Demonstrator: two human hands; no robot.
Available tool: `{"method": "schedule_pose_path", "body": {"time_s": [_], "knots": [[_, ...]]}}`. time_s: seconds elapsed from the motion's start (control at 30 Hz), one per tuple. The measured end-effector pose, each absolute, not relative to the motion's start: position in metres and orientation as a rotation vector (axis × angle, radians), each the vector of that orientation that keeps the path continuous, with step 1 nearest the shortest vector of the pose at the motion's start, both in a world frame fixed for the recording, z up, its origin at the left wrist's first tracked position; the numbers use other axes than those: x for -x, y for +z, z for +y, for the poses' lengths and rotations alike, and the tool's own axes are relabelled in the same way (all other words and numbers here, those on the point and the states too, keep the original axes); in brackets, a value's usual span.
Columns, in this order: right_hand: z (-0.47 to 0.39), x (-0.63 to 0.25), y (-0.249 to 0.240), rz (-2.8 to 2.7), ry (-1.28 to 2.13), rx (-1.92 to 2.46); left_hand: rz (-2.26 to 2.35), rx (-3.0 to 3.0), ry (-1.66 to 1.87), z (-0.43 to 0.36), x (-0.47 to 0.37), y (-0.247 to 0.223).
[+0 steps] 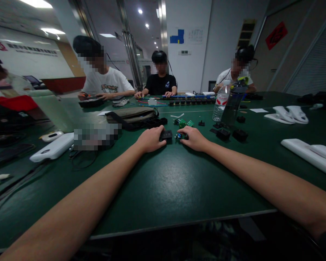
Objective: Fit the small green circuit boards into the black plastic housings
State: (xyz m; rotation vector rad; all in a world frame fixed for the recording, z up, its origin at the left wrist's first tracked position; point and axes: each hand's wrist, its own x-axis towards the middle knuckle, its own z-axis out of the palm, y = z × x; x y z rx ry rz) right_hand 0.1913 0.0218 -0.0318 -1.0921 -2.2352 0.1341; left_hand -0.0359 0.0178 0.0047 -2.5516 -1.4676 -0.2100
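Observation:
My left hand [151, 139] is closed round a small black plastic case [167, 135], low over the middle of the green table. Just to its right, my right hand [195, 137] pinches a small circuit board [181, 136] with blue and green parts on it. A narrow gap parts the case from the board. Behind my right hand lie more green circuit boards [189, 123]. Small black housings [223, 134] stand to the right of that hand, and a little black piece [201, 123] lies behind it.
A water bottle [221, 103] and a dark bottle [232, 105] stand at the right. A grey-brown bag [136, 115] lies behind my left hand. White devices [53, 148] lie left, and a white plastic part [309, 154] lies right. Several people sit across the table [163, 195].

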Motion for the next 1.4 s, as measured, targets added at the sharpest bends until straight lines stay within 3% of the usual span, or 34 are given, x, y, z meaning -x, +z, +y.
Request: {"method": "schedule_pose_path", "body": {"time_s": [0.33,1.4], "knots": [[0.0258,-0.1923,-0.0361,-2.245,0.092,1.235,-1.500,2.638,-0.181,0.0208,0.0361,0.0026],[0.0181,-0.1882,-0.0298,-2.121,0.099,1.037,-1.487,2.681,-0.259,0.0178,0.0357,0.0015]]}}
